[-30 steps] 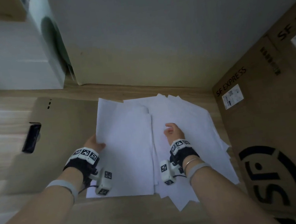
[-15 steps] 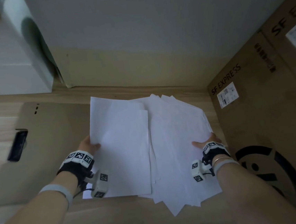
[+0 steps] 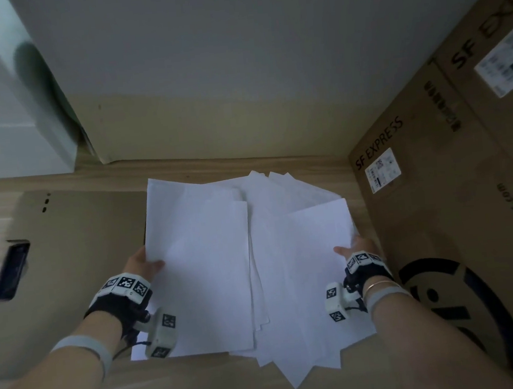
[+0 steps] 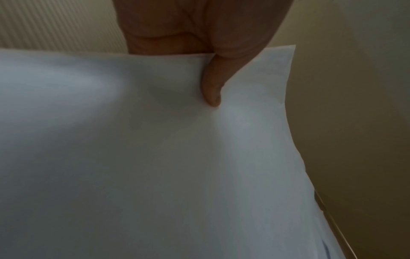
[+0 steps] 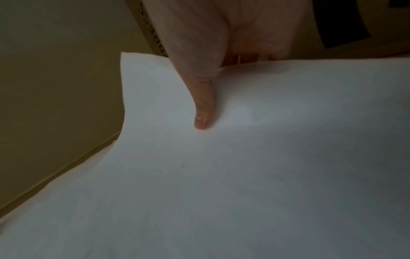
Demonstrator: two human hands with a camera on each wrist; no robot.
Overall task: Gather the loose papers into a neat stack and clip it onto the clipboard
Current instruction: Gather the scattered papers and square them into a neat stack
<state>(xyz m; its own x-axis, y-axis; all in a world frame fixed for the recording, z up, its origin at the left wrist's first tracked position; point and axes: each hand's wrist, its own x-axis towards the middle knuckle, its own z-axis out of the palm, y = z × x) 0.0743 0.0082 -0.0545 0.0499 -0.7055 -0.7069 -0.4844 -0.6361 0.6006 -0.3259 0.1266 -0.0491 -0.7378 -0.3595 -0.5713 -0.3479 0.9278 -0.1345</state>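
Several white paper sheets (image 3: 255,257) lie fanned and overlapping in the middle of the floor. My left hand (image 3: 144,263) pinches the left edge of the pile, thumb on top and fingers hidden beneath; the left wrist view shows that thumb (image 4: 210,91) pressing the paper (image 4: 155,157). At the right edge, my right hand (image 3: 352,247) grips the sheets the same way, its thumb (image 5: 203,108) on the paper (image 5: 244,175). The brown clipboard (image 3: 76,258) lies flat to the left, with its dark clip (image 3: 10,271) at its left side.
A large SF Express cardboard box (image 3: 453,206) stands close against the right side of the papers. A wall (image 3: 223,87) runs behind them, and a white cabinet (image 3: 7,124) stands at the back left. Wooden floor (image 3: 205,387) lies in front.
My right hand moved from the middle of the pile to its right edge and took hold there, lifting a sheet's edge. The left hand kept its hold on the left edge.
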